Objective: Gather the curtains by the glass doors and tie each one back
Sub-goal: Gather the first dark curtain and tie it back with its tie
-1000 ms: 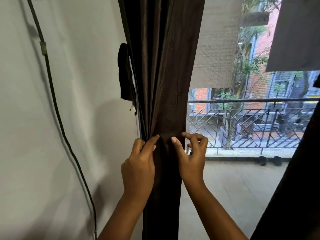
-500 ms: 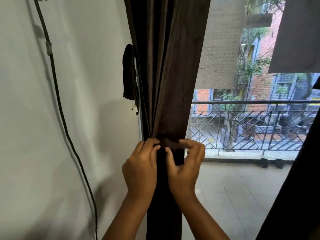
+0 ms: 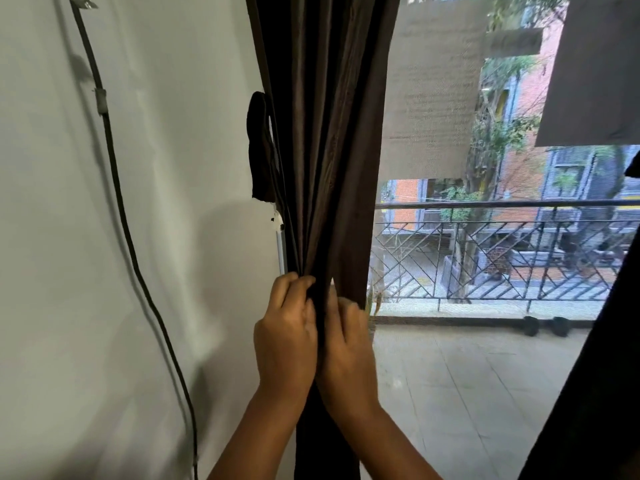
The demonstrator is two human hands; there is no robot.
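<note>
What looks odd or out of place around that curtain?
A black cable runs loose and wavy down the white wall, held by a bit of tape. A dark strap dangles beside the brown curtain, unused, with chipped paint just below it.

A pale wall (image 3: 156, 237) carries a dark cable (image 3: 119, 188) (clipped near the top). Daylight outside — a tiled balcony floor (image 3: 485, 393), a metal railing (image 3: 502, 251).

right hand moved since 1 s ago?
Yes. The right hand has closed leftward onto the curtain, away from the balcony railing, meeting the left hand.
</note>
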